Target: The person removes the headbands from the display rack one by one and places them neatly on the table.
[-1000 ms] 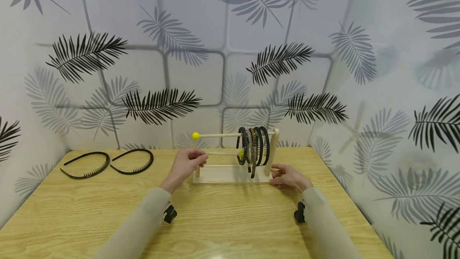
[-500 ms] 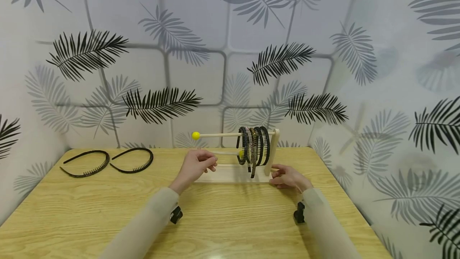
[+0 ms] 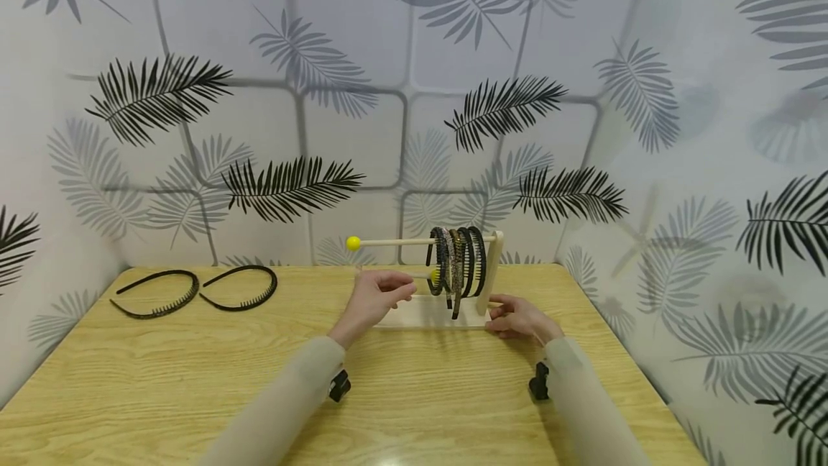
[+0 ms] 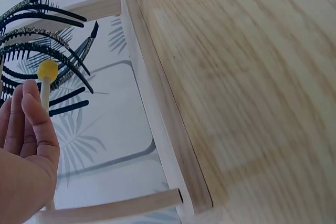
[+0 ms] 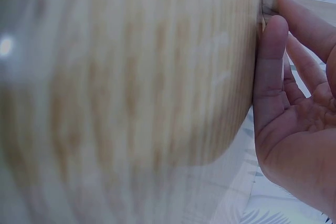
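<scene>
A pale wooden headband stand [image 3: 414, 315] has two rods tipped with yellow balls. Several headbands [image 3: 458, 265], black and glittery, hang on its upper rod [image 3: 394, 241] near the right upright. My left hand [image 3: 378, 297] is at the lower rod [image 4: 45, 94], loosely bent fingers pointing right, close to the yellow ball [image 4: 47, 70]. I see no headband in that hand; whether it touches the rod is hidden. My right hand [image 3: 520, 318] holds the right end of the stand's base, thumb [image 5: 273, 40] against the edge and fingers by the upright.
Two black toothed headbands [image 3: 158, 295] [image 3: 239, 288] lie on the wooden table [image 3: 414, 394] at the left. A leaf-patterned sheet [image 3: 349, 128] rises behind the table and along its sides.
My left hand has moved right along the lower rod, from the stand's left post towards the yellow ball and hanging headbands. My right hand stays at the base.
</scene>
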